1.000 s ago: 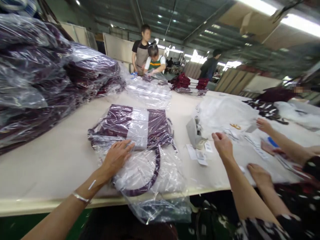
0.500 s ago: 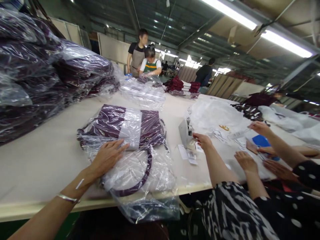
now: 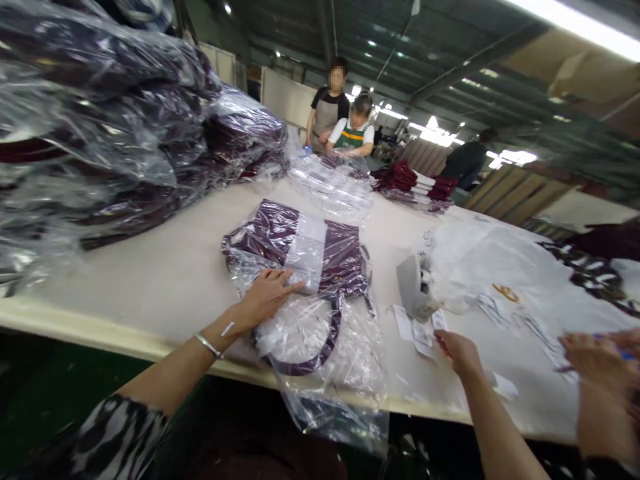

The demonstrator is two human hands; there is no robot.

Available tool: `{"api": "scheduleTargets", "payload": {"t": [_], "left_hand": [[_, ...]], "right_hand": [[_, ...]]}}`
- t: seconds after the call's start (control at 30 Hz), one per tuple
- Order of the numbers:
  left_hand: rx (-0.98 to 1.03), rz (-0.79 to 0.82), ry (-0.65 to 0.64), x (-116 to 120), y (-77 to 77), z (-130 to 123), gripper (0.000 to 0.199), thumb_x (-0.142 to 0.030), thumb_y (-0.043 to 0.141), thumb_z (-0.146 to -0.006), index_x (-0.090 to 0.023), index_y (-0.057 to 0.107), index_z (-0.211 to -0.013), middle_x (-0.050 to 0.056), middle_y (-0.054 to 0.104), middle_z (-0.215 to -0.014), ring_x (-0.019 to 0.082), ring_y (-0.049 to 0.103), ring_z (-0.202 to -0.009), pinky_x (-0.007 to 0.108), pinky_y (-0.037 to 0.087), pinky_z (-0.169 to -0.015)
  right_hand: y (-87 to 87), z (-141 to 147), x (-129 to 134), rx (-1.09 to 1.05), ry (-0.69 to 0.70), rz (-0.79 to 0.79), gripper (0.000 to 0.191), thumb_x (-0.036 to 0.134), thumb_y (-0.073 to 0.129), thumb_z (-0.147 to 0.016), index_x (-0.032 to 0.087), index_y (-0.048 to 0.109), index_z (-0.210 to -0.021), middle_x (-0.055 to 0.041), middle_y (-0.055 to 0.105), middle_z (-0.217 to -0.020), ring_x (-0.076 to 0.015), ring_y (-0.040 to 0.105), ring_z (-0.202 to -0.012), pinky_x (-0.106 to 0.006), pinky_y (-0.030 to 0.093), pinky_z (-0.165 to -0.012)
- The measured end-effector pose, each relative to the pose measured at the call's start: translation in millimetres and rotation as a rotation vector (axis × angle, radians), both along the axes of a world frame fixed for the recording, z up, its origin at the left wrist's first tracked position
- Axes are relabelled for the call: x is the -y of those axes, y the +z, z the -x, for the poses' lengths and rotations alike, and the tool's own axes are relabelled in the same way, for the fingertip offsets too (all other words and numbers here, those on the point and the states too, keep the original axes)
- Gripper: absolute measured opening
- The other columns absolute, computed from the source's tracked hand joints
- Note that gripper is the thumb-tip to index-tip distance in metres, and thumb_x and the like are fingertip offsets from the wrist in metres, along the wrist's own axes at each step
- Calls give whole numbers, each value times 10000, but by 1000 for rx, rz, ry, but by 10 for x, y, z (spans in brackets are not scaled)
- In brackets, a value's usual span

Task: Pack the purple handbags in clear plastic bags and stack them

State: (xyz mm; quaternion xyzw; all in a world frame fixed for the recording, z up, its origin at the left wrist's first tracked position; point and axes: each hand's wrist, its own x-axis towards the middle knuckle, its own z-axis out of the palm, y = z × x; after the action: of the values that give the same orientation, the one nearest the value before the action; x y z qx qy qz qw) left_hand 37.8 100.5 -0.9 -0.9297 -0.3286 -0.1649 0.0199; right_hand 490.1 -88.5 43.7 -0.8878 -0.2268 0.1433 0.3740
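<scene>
A dark purple handbag (image 3: pixel 343 257) lies flat inside a clear plastic bag (image 3: pixel 350 347), with a pale band (image 3: pixel 306 243) around its middle. Its curved handle (image 3: pixel 333 333) points toward the table's front edge, and the loose plastic hangs over that edge. My left hand (image 3: pixel 267 293) rests flat on the plastic at the lower end of the band, fingers stretched out. To the right, my right hand (image 3: pixel 460 353) is closed in a pinch beside small printed white cards (image 3: pixel 423 333). Whatever its fingertips hold is too small to make out. A grey box (image 3: pixel 413 287) with rolls inside stands just beyond the cards.
Plastic-wrapped purple bags (image 3: pixel 125 133) are piled high at the left. Dark red bags (image 3: pixel 415 183) are stacked at the back. White plastic sheeting (image 3: pixel 490 260) and an orange-yellow item (image 3: pixel 505 292) lie at right. A co-worker's blurred hand (image 3: pixel 590 353) is at far right; two people stand across the table.
The view has swung left, so things appear further right. My right hand has left the grey box and moved nearer, down by the cards. My left hand stays on the wrapped handbag.
</scene>
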Motion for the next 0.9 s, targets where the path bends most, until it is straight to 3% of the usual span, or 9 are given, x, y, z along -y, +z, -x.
{"api": "scheduleTargets", "payload": {"t": [0.07,0.13,0.27,0.33,0.43,0.6,0.8,0.9], "left_hand": [[-20,-4,-6,-6,-3,-4,500,-228,564,-967,-418,573,-1430,104,539,-1494,321,542,-1268,459,388,-1032],[-61,-25,-4,-15,-11,-4,490,-236,544,-982,-409,557,-1441,117,527,-1497,329,533,-1273,467,386,-1023],[-109,-47,3,4,-5,3,503,-237,509,-1001,-400,507,-1478,128,506,-1503,330,517,-1290,473,382,-1025],[-104,-41,0,21,12,5,512,-245,516,-1000,-398,494,-1488,128,513,-1491,327,519,-1284,475,381,-1028],[-95,-42,-4,33,27,2,487,-249,494,-1011,-378,508,-1481,134,532,-1466,321,533,-1256,479,382,-1023],[-66,-59,-7,-6,-36,-9,436,-231,467,-1019,-326,571,-1432,159,543,-1459,319,546,-1242,481,375,-1021],[-54,-42,-44,-39,-48,-5,442,-249,473,-1026,-341,544,-1452,158,563,-1434,320,571,-1204,479,388,-994],[-41,-22,-13,-24,-28,-19,410,-209,435,-1037,-267,552,-1426,138,606,-1384,287,586,-1174,452,400,-989]], "right_hand": [[56,119,-95,-50,46,-25,184,408,677,-561,268,578,-494,-68,624,-516,-229,589,-496,-354,448,-502],[179,436,-345,-114,183,-86,207,451,708,-570,246,680,-585,-75,687,-620,-211,600,-560,-338,458,-544],[425,1599,-1093,-203,738,-116,329,512,724,-704,187,753,-744,-40,712,-711,-157,583,-631,-275,453,-608],[442,2157,-1460,-268,903,-72,302,477,699,-754,178,737,-733,-26,707,-695,-133,566,-605,-246,438,-582],[304,2632,-1882,-164,961,143,257,391,683,-782,170,691,-652,-11,665,-590,-108,527,-525,-210,383,-500],[58,2695,-2238,52,955,481,328,316,737,-746,194,582,-485,15,527,-402,-108,473,-408,-211,323,-412],[104,2711,-2429,229,1000,725,357,357,759,-772,183,633,-488,-30,587,-438,-139,550,-433,-229,386,-425],[109,2704,-2474,378,985,788,309,382,793,-760,153,705,-572,-89,681,-544,-185,672,-559,-229,466,-513]]}}
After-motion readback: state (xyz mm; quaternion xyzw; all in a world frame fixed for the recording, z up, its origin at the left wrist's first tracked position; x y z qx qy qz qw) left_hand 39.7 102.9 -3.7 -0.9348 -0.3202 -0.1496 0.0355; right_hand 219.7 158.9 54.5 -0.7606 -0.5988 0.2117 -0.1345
